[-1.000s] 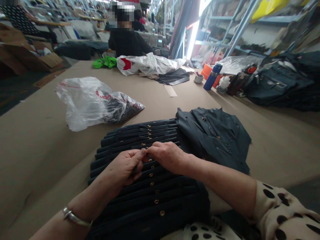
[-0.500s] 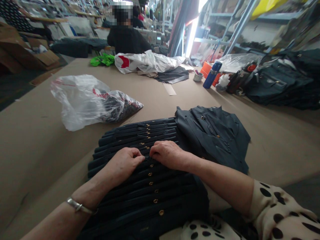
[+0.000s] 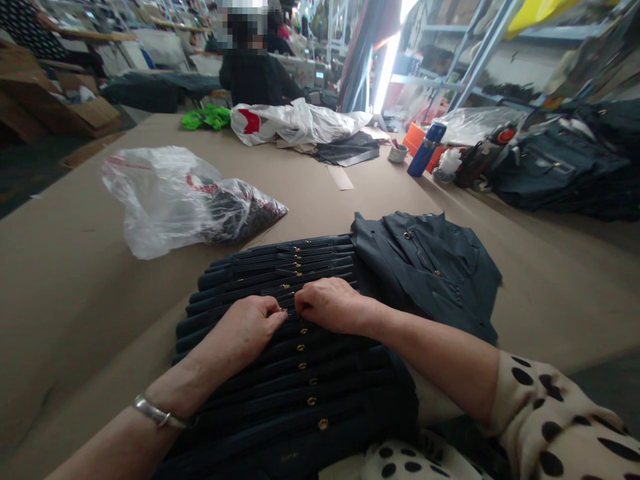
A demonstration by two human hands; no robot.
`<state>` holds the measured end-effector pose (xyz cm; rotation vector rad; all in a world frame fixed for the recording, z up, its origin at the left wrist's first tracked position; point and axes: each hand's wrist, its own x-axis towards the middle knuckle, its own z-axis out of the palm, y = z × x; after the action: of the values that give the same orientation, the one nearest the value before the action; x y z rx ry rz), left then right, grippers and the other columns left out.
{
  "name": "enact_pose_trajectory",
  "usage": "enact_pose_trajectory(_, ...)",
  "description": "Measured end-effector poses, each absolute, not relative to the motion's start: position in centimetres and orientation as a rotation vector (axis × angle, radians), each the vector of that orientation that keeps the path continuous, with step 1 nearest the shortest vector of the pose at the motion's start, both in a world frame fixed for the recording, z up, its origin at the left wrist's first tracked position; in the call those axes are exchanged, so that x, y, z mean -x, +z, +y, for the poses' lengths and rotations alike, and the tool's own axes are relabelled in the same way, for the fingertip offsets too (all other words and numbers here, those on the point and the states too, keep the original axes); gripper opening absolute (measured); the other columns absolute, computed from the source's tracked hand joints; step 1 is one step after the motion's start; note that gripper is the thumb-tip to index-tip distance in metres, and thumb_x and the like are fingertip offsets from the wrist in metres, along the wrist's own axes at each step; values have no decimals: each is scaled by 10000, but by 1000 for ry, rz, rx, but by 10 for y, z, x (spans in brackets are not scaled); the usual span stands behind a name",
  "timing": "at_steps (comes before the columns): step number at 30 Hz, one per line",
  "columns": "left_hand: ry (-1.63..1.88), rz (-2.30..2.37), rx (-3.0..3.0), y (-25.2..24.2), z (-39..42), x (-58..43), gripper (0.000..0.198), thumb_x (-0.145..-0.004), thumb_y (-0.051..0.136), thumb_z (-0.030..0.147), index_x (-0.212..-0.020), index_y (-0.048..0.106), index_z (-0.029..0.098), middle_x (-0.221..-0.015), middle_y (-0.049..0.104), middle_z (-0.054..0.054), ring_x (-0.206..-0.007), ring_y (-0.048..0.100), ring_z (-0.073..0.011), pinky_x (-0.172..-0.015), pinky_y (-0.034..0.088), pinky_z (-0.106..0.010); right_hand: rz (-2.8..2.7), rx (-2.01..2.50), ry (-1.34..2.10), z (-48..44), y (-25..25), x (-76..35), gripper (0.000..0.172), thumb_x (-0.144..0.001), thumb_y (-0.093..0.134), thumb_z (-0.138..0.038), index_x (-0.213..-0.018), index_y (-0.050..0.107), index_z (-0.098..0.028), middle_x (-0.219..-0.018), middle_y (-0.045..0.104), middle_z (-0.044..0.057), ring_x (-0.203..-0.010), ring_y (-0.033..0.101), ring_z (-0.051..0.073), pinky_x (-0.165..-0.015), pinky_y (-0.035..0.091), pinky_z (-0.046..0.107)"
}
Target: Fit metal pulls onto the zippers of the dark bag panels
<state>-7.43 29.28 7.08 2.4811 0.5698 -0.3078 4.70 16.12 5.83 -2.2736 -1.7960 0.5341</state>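
Observation:
A row of overlapping dark leather pieces (image 3: 280,400) lies in front of me, with gold fittings lined up along the middle. Over this row, my left hand (image 3: 250,325) is closed in a pinch, a small gold fitting (image 3: 283,310) showing at its fingertips. Just to the right, my right hand (image 3: 327,303) pinches too, and whatever sits between its fingers is too small to make out. Both hands are close together but apart. Beyond my right forearm, a stack of dark leather panels (image 3: 425,267) with zips and gold rings adjoins the row.
On the brown table (image 3: 565,287) a clear plastic bag (image 3: 165,200) with dark contents lies at left. Farther back are a white plastic bundle (image 3: 310,123), a small cup (image 3: 398,155), a blue bottle (image 3: 427,150) and piled dark bags (image 3: 565,163). A seated person (image 3: 257,77) is beyond the table.
Both pinching hands have shifted slightly left over the row, the right one a little more. The gold fitting at my left fingertips shows more clearly. The leather pieces stay in place.

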Motion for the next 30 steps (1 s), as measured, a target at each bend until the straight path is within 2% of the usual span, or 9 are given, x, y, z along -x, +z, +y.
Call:
enact_pose_trajectory(5,-295,591,-2501,70,301,82,293,-759,449,424,-674,620,201,-700,659,-33,-693,587,-198,-664,382,-301,-1754,2253,479,159,57,-47,171,-809,473,-242,-835,642,-237,-862,654,11,-768,586,162,-630,376,252)
enact_pose_trajectory(8,-223,611,-2413,73,302,90,404,-726,513,498,-979,619,201,-712,643,-4,-672,585,-189,-663,406,-300,-1584,2063,498,158,59,-43,144,-802,513,-230,-828,653,-206,-806,652,2,-737,579,136,-655,388,234)
enact_pose_trajectory(11,-179,634,-2313,76,295,95,691,-671,580,490,-1282,433,201,-728,640,17,-658,599,-195,-664,447,-309,-1327,1736,676,161,61,-32,156,-815,534,-247,-870,655,-166,-772,652,-6,-715,578,102,-666,406,200)
enact_pose_trajectory(15,-79,584,-2200,75,282,94,818,-620,616,354,-1363,334,163,-1156,629,-69,-1022,598,-238,-928,431,-340,-1167,1508,889,171,62,-16,133,-766,591,-229,-850,649,-143,-744,643,-15,-698,574,98,-648,421,191)
enact_pose_trajectory(17,-65,578,-2165,72,280,93,848,-598,618,281,-1375,308,139,-1191,617,-84,-1077,578,-243,-978,408,-351,-1142,1511,905,176,62,-11,92,-731,604,-166,-811,640,-140,-728,631,-24,-688,560,92,-647,417,189)
enact_pose_trajectory(22,-13,442,-2000,72,281,95,629,-649,615,254,-1257,468,187,-1089,658,-44,-1019,597,-227,-939,442,-355,-1160,1487,869,174,58,-16,28,-726,601,-167,-730,580,-149,-658,564,-44,-620,507,74,-584,399,184)
enact_pose_trajectory(25,-81,465,-1900,75,284,99,351,-710,609,362,-1021,606,202,-725,654,18,-673,603,-151,-635,490,-249,-995,1483,896,166,61,-25,95,-726,596,-204,-701,514,-161,-579,519,-58,-534,489,74,-508,394,187)
enact_pose_trajectory(27,-176,520,-1832,75,286,102,272,-742,574,450,-823,614,194,-483,491,72,-427,426,-78,-418,345,-188,-936,1487,935,159,62,-28,90,-717,588,-186,-707,502,-164,-552,514,-63,-506,493,75,-493,401,190)
enact_pose_trajectory(30,-252,527,-1796,74,285,102,321,-767,531,493,-675,558,187,-415,334,100,-372,267,-46,-369,213,-179,-964,1516,940,150,63,-29,46,-729,564,-171,-768,569,-149,-589,539,-52,-529,499,68,-519,407,185)
